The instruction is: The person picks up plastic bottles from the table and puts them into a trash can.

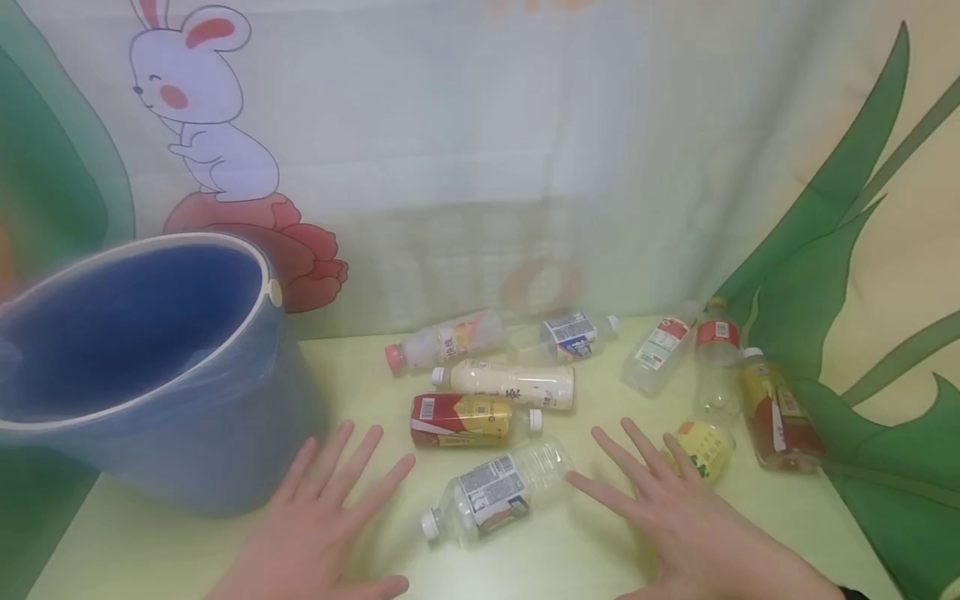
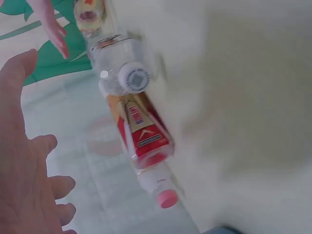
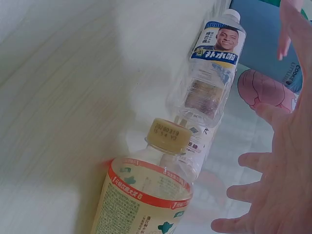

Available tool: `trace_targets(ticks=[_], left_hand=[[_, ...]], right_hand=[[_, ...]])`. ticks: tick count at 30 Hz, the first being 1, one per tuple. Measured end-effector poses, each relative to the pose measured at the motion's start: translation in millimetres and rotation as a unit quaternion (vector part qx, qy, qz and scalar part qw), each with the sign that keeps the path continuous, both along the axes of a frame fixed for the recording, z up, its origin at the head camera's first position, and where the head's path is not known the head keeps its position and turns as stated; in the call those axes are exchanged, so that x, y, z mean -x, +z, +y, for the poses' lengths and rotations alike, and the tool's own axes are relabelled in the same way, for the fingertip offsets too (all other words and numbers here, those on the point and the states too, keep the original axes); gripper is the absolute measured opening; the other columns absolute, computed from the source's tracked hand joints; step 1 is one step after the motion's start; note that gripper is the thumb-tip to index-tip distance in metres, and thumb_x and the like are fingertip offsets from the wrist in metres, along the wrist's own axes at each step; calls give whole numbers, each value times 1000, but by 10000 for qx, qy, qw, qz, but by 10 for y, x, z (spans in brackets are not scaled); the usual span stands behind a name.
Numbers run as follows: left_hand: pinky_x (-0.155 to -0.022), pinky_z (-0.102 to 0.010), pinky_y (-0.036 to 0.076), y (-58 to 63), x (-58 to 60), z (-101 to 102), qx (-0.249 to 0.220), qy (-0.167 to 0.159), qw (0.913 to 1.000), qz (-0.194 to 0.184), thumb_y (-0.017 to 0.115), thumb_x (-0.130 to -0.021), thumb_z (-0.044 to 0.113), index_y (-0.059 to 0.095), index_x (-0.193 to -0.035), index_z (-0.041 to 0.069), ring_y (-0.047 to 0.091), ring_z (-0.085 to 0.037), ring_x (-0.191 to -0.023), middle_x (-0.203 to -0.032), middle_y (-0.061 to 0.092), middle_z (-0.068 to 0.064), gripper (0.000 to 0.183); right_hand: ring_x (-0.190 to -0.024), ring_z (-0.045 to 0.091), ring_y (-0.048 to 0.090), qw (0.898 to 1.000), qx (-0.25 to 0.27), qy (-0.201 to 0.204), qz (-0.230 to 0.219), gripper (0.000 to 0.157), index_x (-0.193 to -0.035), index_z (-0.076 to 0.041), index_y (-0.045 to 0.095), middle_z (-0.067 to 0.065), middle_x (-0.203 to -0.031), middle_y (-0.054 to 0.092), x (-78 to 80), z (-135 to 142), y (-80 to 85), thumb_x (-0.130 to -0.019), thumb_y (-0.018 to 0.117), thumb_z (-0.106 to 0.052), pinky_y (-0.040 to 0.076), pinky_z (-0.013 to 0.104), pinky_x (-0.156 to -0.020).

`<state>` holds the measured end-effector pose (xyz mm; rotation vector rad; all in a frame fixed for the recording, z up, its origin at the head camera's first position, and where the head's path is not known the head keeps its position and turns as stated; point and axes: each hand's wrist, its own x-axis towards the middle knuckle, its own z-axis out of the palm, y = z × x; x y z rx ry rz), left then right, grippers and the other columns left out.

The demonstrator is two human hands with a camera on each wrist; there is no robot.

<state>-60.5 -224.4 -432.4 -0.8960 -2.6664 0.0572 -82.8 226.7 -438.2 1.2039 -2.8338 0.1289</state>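
Both hands hover with fingers spread and hold nothing. My left hand (image 1: 318, 517) is at the front, between a blue bucket (image 1: 217, 450) and a clear bottle with a white cap (image 1: 491, 493) lying on its side. My right hand (image 1: 667, 508) is on that bottle's other side, its fingers overlapping a yellow-labelled bottle (image 1: 703, 450) in the head view. Behind the clear bottle lie a red-and-gold bottle (image 1: 465, 419), a cream-labelled bottle (image 1: 517, 385) and a pink-capped bottle (image 1: 450, 340). In the right wrist view the yellow-labelled bottle (image 3: 146, 195) shows a tan cap.
Another clear bottle (image 1: 573, 335) lies at the back by the printed cloth (image 1: 450, 167). At the right lie a bottle with a red-and-white label (image 1: 662, 343), a red-labelled clear bottle (image 1: 717, 358) and a dark amber bottle (image 1: 782, 412). The bucket fills the table's left side.
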Motion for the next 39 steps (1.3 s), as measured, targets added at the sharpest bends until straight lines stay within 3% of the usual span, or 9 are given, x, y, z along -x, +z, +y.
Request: trace_targets(ticks=[5,12,16,19,23,30,35,39], left_hand=[[-131,-61,10,320,43,9,-134,68,9999,15,61,-85,90,33,-173,31,17,-44,-166,-180,22,-14,110],[-131,-61,10,862,198,-104,-478,284,9956,749,35,-98,87,37,-169,10,15,-44,-167,-178,27,-20,105],[-131,-63,9,1129,244,-243,-772,801,9877,1097,26,-100,84,36,-169,7,19,-48,-165,-175,31,-22,104],[-130,-65,12,1273,258,-364,-1034,1301,9797,1126,33,-97,83,34,-169,8,23,-52,-162,-173,35,-25,104],[-122,-73,21,1373,298,-515,-1299,1742,9687,1200,51,-91,75,41,-161,-1,33,-60,-152,-163,42,-34,104],[-102,-78,33,1354,375,-751,-1466,2081,9549,1526,57,-89,69,52,-141,-12,46,-64,-128,-139,54,-41,96],[-95,-78,35,1337,389,-887,-1499,2639,9494,806,71,-95,52,49,-142,-11,49,-63,-120,-132,53,-36,81],[-91,-80,35,1341,396,-945,-1446,3018,9422,179,67,-100,58,48,-142,-9,48,-66,-116,-129,54,-40,82]], right_hand=[[-162,53,20,9998,2,-74,-210,115,-172,-39,32,12,-182,16,0,6,1,-78,52,-102,32,89,-105],[-163,52,18,9994,-13,-113,-317,114,-172,-39,31,12,-183,12,1,26,-5,-78,53,-101,31,89,-105],[-163,52,16,9992,-42,-111,-386,116,-173,-40,27,12,-183,10,5,41,-18,-78,53,-101,31,89,-105],[-163,53,17,9993,-55,-109,-344,118,-173,-40,26,13,-183,11,7,50,-31,-77,53,-102,30,89,-105],[-162,54,22,9999,-42,-81,-96,117,-173,-38,30,15,-181,18,13,61,-46,-78,52,-102,32,87,-106],[-161,53,24,9999,-67,-79,22,114,-173,-37,31,17,-180,22,27,83,-50,-80,52,-100,33,86,-106],[-161,53,24,9999,-56,-97,14,113,-173,-37,30,17,-180,22,22,89,-42,-81,53,-100,34,86,-106],[-162,52,24,9999,-37,-119,-59,114,-173,-37,30,17,-180,22,16,81,-32,-80,53,-100,32,86,-107]])
